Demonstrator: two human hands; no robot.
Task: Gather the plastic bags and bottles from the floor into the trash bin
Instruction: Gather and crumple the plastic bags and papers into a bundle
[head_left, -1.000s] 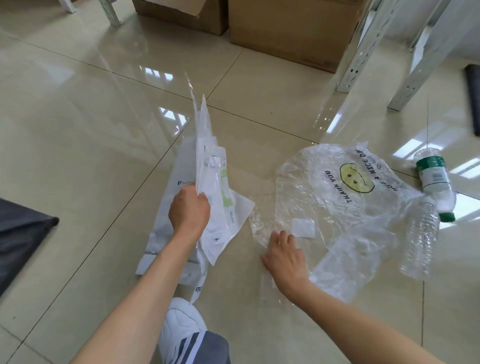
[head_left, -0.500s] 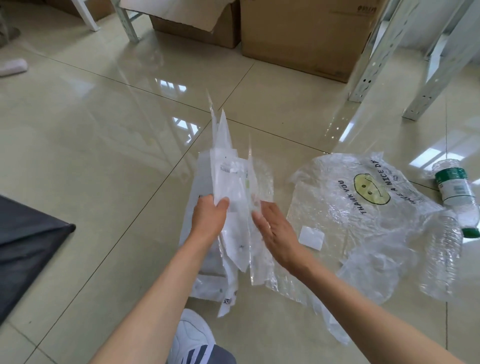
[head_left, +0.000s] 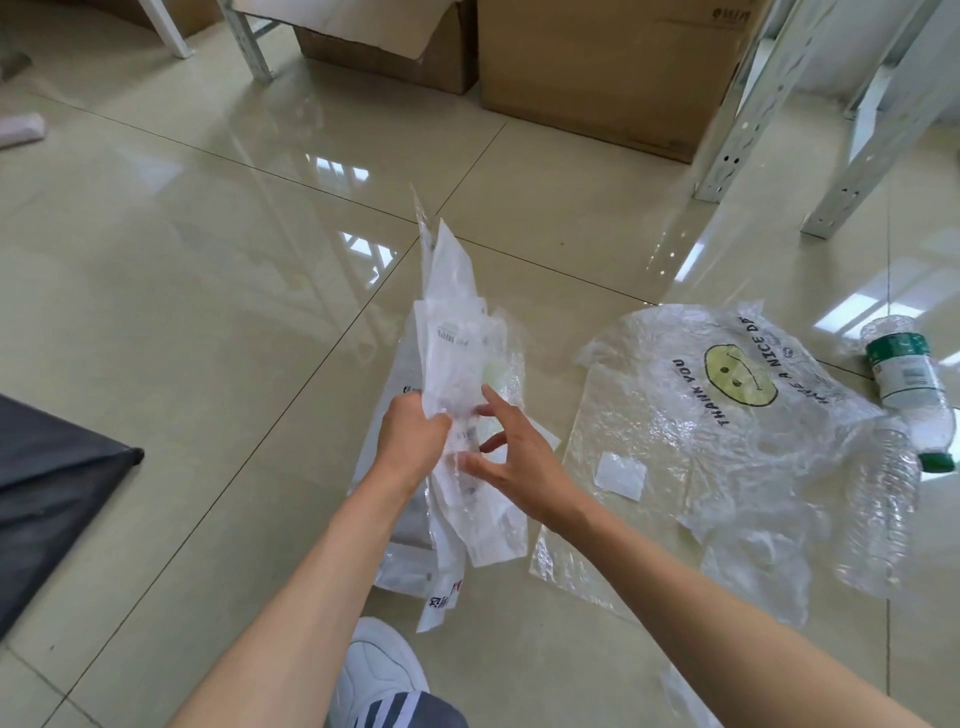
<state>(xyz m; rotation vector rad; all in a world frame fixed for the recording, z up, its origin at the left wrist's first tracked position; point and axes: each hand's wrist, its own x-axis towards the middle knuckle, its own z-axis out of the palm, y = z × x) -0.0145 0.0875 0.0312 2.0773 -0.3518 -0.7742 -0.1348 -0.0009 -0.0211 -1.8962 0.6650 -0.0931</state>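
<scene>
On the glossy tiled floor (head_left: 182, 291), the right hand (head_left: 519, 457) has left the smiley bag (head_left: 727, 415) and joined the left hand (head_left: 415, 436), whose grip clenches the bundle of plastic bags (head_left: 457, 364), adding another; two bottles (head_left: 909, 384) remain to their right.

The bundle of thin white and clear plastic bags (head_left: 457, 395) has small black print, one pale green patch, and red and black marks at its lower end. The clear crinkled plastic bag (head_left: 727, 441) on the glossy beige tiled floor (head_left: 182, 286) shows a yellow smiley face with black letters around it. The clear plastic bottle (head_left: 909, 384) has a green and white label and a dark green cap. The shoe (head_left: 382, 670) is white, with dark stripes beside it.
</scene>
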